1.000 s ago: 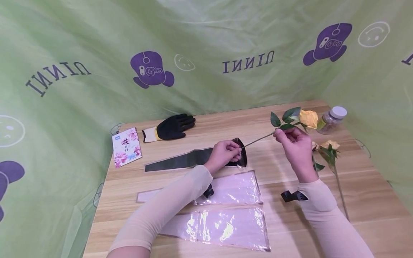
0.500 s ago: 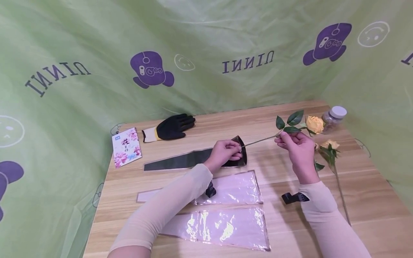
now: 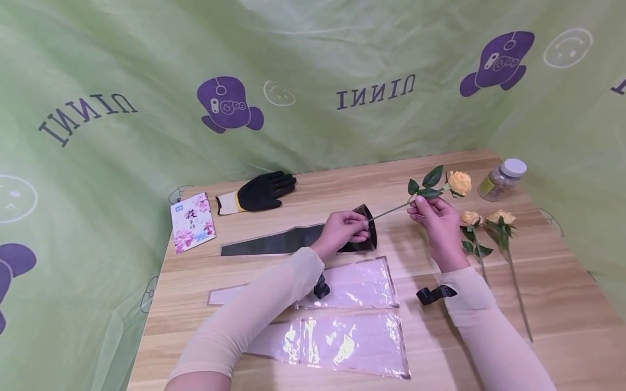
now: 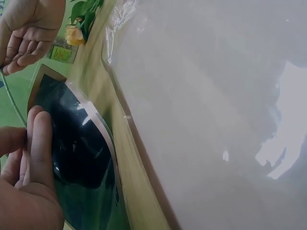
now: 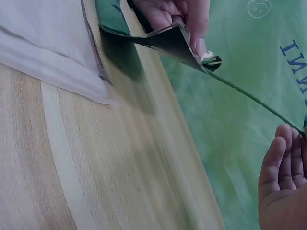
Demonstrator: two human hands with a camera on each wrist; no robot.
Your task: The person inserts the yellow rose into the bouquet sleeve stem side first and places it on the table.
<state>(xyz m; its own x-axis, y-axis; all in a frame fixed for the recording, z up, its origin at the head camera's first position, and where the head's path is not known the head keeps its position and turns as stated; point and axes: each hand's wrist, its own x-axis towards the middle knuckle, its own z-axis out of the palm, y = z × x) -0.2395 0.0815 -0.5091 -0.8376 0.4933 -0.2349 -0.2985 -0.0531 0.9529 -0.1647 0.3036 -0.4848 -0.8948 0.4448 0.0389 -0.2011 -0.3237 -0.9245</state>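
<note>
My right hand (image 3: 442,231) pinches the green stem of a yellow rose (image 3: 459,183) just below its leaves. The stem slants down left to the mouth of a black, tapering flower sleeve (image 3: 264,243) that lies on the table. At that mouth, my left hand (image 3: 342,231) pinches the sleeve's edge between thumb and fingers. The left wrist view shows the sleeve (image 4: 76,139) bulging open beside the left fingers (image 4: 41,148). In the right wrist view the stem (image 5: 254,98) reaches the sleeve's rim; its lower end is hidden.
Two clear-pinkish sleeves (image 3: 359,285) lie nearer me. On the right are two more yellow roses (image 3: 501,218) and a white-capped jar (image 3: 502,179). A black work glove (image 3: 261,193) and a floral-printed booklet (image 3: 193,222) lie at the back left, before a green curtain (image 3: 313,49).
My right hand and the rose have shifted right, then back left and slightly down, uncovering the lying roses and jar. The left hand stays almost still at the sleeve.
</note>
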